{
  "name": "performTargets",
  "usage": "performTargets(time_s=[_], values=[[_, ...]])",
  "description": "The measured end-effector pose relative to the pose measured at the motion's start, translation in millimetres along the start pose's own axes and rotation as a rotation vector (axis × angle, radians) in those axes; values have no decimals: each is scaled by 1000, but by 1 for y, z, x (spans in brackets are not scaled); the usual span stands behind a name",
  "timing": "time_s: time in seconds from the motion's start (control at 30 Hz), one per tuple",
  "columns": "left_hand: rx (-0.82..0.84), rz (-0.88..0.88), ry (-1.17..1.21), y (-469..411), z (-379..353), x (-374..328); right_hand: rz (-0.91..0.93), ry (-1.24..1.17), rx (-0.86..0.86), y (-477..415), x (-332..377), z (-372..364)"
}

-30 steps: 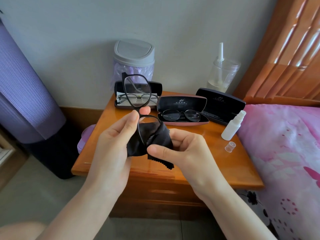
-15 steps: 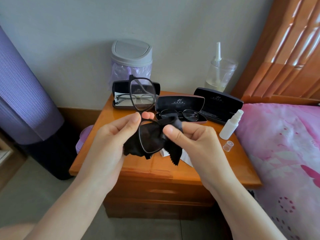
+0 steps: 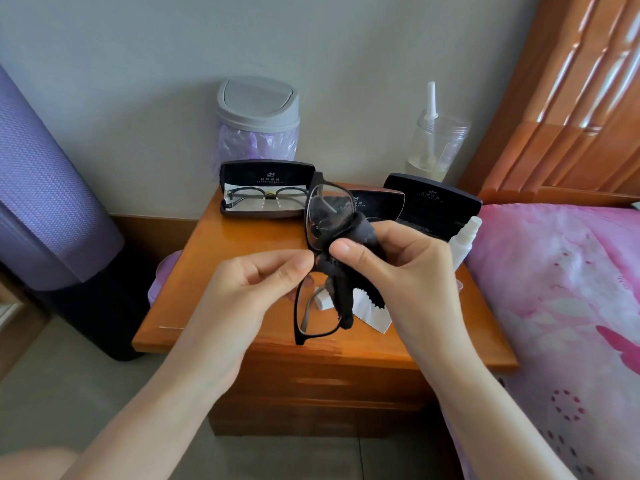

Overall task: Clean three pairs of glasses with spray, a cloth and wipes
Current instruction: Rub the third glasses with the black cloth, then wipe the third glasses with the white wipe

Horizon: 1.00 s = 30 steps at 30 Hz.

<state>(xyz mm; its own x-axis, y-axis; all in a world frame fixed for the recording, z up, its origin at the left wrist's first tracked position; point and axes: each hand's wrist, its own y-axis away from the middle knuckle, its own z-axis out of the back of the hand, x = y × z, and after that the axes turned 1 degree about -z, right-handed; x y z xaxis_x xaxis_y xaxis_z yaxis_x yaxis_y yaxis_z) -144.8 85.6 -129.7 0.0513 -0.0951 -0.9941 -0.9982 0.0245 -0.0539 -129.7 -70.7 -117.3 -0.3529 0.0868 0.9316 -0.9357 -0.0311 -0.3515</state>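
**Two hands share one pair, cloth on the upper lens**

Two hands hold the black-framed glasses (image 3: 326, 213) upright above the counter (image 3: 239, 268), one lens over the other. The left hand (image 3: 256, 285) pinches the frame near the bridge between thumb and forefinger. That probably keeps skin off the lenses and steadies the frame against rubbing. The right hand (image 3: 405, 268) is closed on the black cloth (image 3: 360, 233), thumb in front and fingers behind. It sandwiches the lower edge of the upper lens, so both faces can be wiped at once. The loose end of the cloth hangs down past the lower lens.

A second pair (image 3: 266, 199) waits in its open case (image 3: 268, 173) at the back. The spray bottle (image 3: 462, 242) stands uncapped near the bed (image 3: 554, 289), within reach. A white sheet (image 3: 372, 317), perhaps a wipe, lies on the counter under the hands. By my reading, the first pair is mid-clean.
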Motion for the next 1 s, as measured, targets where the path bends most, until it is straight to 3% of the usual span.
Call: performTargets(time_s=[0.17,0.4,0.5,0.67,0.73,0.8,0.9,1.0], values=[[46,-19,37,0,2,-4,87,65,-36,-5,1,6],[23,-73,85,-3,14,-10,-39,204,-154,-19,4,47],[9,-95,135,-6,19,-12,-141,441,-38,-22,-2,66],[-44,-97,131,-10,25,-13,-528,1131,258,-29,-33,78],[-43,-93,128,-9,25,-12,-594,1242,271,-30,-38,73],[-32,-91,123,-9,24,-11,-516,1283,142,-28,-35,69],[-37,-97,110,-9,23,-9,-237,1226,-45,-24,-25,64],[-46,-96,115,-10,22,-8,-197,1019,126,-21,-20,50]])
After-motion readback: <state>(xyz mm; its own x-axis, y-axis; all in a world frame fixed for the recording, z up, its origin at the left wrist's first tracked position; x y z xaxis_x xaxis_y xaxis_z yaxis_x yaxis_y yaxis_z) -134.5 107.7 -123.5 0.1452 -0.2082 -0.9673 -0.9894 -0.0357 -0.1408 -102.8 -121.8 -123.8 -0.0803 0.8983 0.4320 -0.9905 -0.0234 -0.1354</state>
